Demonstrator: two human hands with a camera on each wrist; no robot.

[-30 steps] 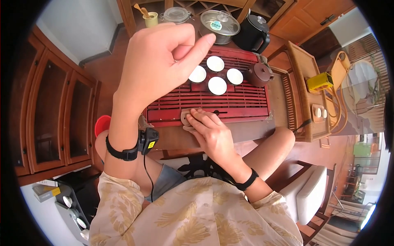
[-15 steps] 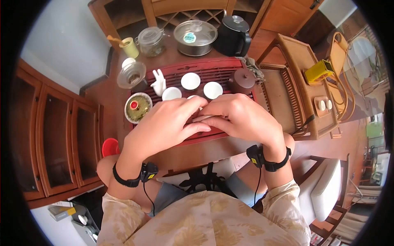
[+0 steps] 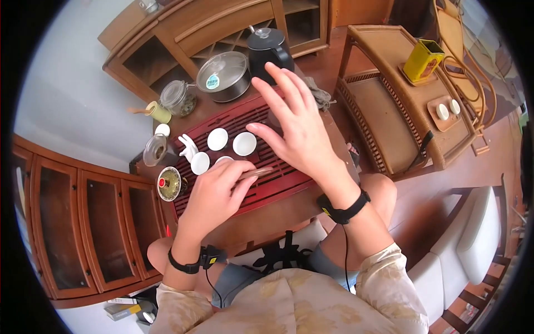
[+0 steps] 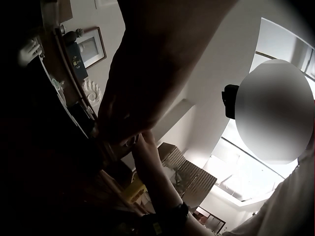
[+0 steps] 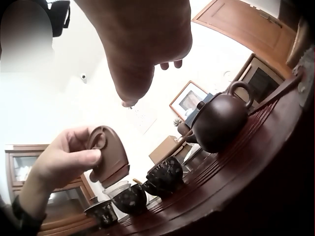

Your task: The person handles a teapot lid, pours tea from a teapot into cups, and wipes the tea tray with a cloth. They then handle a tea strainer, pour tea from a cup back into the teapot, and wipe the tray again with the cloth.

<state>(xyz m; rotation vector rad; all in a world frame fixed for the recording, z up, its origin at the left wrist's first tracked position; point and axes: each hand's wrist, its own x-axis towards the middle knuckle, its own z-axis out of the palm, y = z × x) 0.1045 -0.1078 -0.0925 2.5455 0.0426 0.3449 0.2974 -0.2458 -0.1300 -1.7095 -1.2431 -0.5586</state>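
My left hand (image 3: 214,192) pinches brown coasters (image 3: 256,173) between thumb and fingers, low over the front of the red slatted tea tray (image 3: 267,195). In the right wrist view the held coaster (image 5: 114,155) is flat with rounded ends and a raised ring, and another edge shows below it. My right hand (image 3: 295,125) is raised over the tray's right side with fingers spread and nothing in it. Several small cups (image 3: 244,143), white inside and dark outside, stand beyond my left hand. The dark clay teapot (image 5: 221,120) is mostly hidden by my right hand in the head view.
A lidded bowl (image 3: 169,183), a white hand-shaped figure (image 3: 188,147) and a glass pitcher (image 3: 156,150) stand left. Behind are a glass jar (image 3: 178,98), a lidded pot (image 3: 223,77) and a black kettle (image 3: 270,55). A rattan cart (image 3: 384,111) stands right.
My left hand came down from its raised position to the coasters, where both hands met. My right hand has let go and lifted up and away, leaving the coasters in my left hand.
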